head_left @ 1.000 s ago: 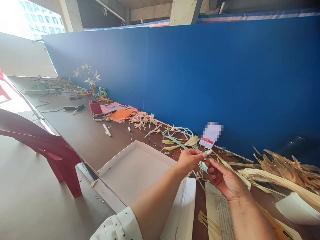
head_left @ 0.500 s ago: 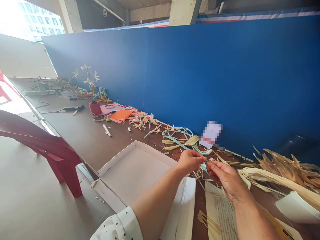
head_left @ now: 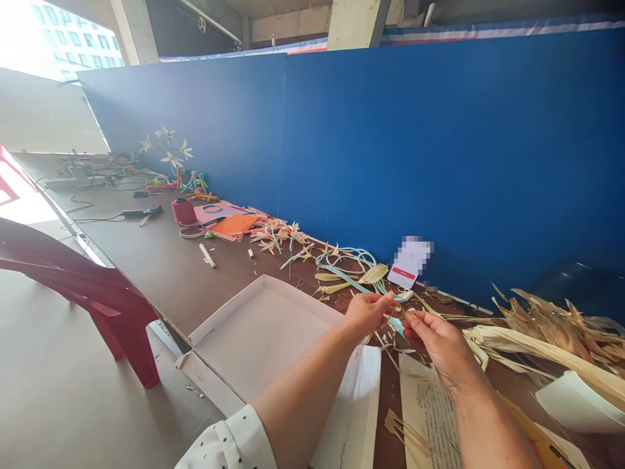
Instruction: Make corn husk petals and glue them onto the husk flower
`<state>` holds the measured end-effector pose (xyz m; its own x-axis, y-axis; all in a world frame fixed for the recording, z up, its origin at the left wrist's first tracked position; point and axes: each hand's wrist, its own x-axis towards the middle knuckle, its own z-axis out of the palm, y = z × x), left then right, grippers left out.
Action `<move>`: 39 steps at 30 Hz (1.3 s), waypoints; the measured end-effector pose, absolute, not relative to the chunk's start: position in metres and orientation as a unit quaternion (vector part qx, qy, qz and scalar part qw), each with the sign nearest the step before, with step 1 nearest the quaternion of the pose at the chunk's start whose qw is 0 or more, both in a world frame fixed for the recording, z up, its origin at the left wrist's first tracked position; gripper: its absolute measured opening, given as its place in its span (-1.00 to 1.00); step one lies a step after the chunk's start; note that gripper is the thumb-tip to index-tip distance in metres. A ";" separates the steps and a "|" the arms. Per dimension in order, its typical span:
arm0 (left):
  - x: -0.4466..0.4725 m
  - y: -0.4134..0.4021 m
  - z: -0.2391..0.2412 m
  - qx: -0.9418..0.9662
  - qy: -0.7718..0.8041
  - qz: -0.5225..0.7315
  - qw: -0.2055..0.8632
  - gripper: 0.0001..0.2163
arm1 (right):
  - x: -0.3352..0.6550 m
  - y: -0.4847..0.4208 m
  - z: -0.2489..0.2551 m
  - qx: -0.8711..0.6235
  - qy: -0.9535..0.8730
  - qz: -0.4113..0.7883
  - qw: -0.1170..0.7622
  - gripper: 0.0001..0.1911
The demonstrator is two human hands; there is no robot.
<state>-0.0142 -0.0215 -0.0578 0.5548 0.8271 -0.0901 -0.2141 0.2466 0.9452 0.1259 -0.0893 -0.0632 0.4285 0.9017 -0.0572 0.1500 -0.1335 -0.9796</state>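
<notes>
My left hand (head_left: 367, 311) and my right hand (head_left: 439, 340) meet above the brown table (head_left: 161, 260), both pinched on a thin light-blue strip (head_left: 396, 325) with a pale tip. The strip runs back toward a coil of light-blue and pale strips (head_left: 349, 264) lying by the blue wall. Dried husk scraps (head_left: 390, 342) lie scattered under my hands. A printed paper sheet (head_left: 434, 410) lies beneath my right wrist.
An open white cardboard box (head_left: 258, 332) sits at the table edge left of my hands. Dried corn husks (head_left: 547, 332) pile up at the right beside a white bowl (head_left: 576, 404). Farther back are orange paper (head_left: 237, 223), a red spool (head_left: 184, 210), scissors and husk flowers (head_left: 168, 146). A red plastic chair (head_left: 83, 280) stands on the left.
My right hand has turned from palm-up to fingers pinching forward and drawn closer to the left hand. The strip's end sits lower between the fingertips.
</notes>
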 end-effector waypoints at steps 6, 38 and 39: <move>-0.013 -0.024 -0.061 0.495 0.309 0.369 0.724 -0.58 | 0.125 -0.087 -0.064 -0.714 -0.457 0.262 0.461 -0.62; -0.004 -0.015 -0.072 0.494 0.403 0.408 0.654 -0.90 | 0.108 -0.082 -0.070 -0.654 -0.387 0.337 0.556 -0.64; -0.004 -0.015 -0.073 0.495 0.404 0.407 0.653 -0.90 | 0.108 -0.082 -0.069 -0.663 -0.394 0.335 0.542 -0.63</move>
